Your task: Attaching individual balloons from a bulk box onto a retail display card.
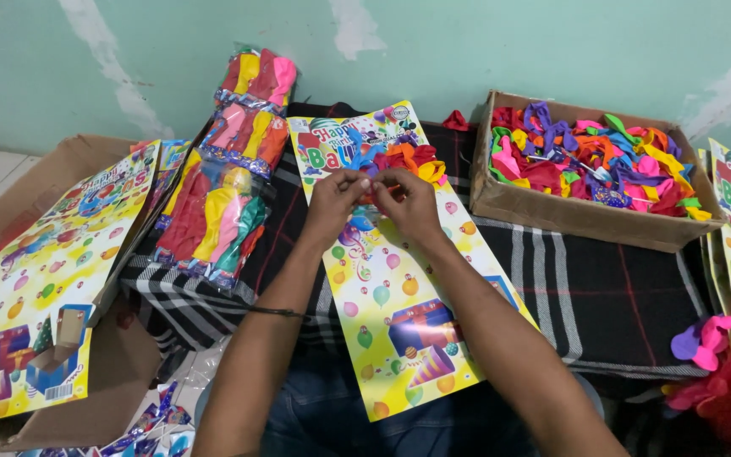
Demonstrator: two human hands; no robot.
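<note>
Both hands meet at the upper part of a yellow printed card [399, 313] lying on the person's lap, over a plaid cloth [602, 296]. Left hand [332, 200] has fingers curled in, thumb and forefinger pinching something small at the card's surface. Right hand [409, 203] does the same, fingertips nearly touching the left's. What they pinch looks like a balloon neck or a thin band, too small to tell.

Row of uninflated balloons [403, 159] already sits along the card's top, just above the fingers: blue, red, orange, yellow.

Left forearm carries a thin dark wristband [278, 312].

Cardboard box [577, 211] full of loose mixed-colour balloons stands to the right, near the card's top corner. Wrapped balloon packs [226, 186] lie to the left of the card, stacked in a line towards the wall. Further left, more printed cards [40, 288] rest on a flattened box. Pink and purple balloons [702, 340] lie on the cloth at the right edge.
</note>
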